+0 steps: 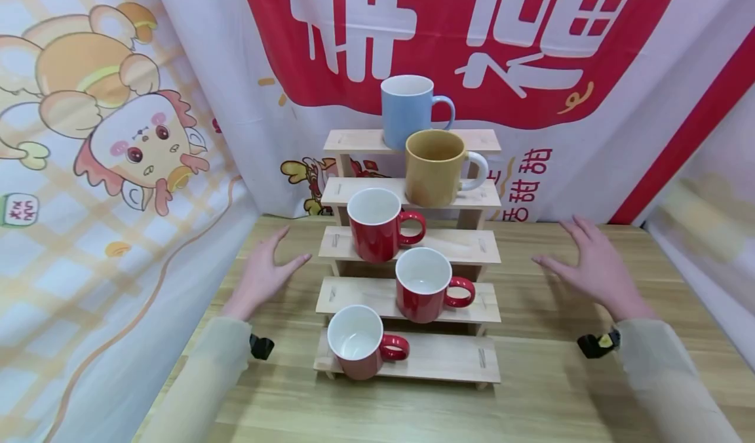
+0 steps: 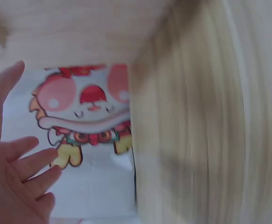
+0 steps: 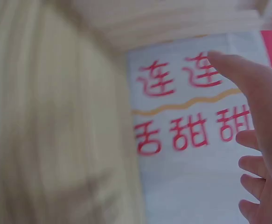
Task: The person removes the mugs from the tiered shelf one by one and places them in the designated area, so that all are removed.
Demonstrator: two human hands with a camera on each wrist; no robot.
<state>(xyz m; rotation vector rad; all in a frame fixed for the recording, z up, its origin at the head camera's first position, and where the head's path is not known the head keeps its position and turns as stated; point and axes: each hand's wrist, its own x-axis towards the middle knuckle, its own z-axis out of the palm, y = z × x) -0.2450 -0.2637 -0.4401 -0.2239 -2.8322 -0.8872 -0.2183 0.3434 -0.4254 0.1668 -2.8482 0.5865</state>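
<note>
A stepped wooden rack (image 1: 436, 358) stands in the middle of the table, with mugs on its tiers. On the top tier is a light blue mug (image 1: 407, 112), and below it a tan mug (image 1: 433, 174) with a white handle. Three red mugs with white insides follow downward: one on the middle tier (image 1: 374, 230), another (image 1: 421, 289) beneath, and the last (image 1: 356, 345) on the lowest tier. My left hand (image 1: 268, 272) is held left of the rack, thumb apart, touching nothing. To the rack's right, my right hand (image 1: 590, 266) is likewise spread and holds nothing.
A wood-grain table (image 1: 413, 417) lies under the rack. Printed cloth (image 1: 118, 246) hangs along the left side, and a red and white cloth (image 1: 342, 89) hangs behind. Another pale cloth (image 1: 708, 220) closes the right side. Each wrist wears a black device (image 1: 261, 346).
</note>
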